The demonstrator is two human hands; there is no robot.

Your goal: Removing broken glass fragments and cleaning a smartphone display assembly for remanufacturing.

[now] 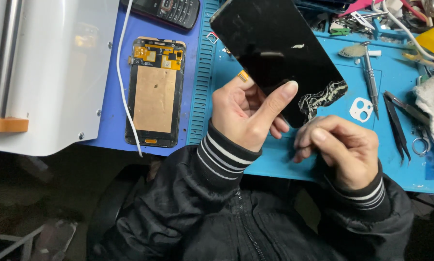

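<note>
Black cracked screen panel [270, 53] held up over the blue mat [275, 154], my left hand [243, 116] pinching its lower edge. My right hand [342, 150], fingers curled, works the shattered corner. Peeling step; next needs gentle leverage. Spare display assembly [155, 92] lies left on the table.

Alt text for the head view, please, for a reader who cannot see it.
Left hand holds a cracked black phone screen tilted above a blue mat, right hand at its broken corner. A display panel lies face down to the left; tweezers lie to the right.
</note>
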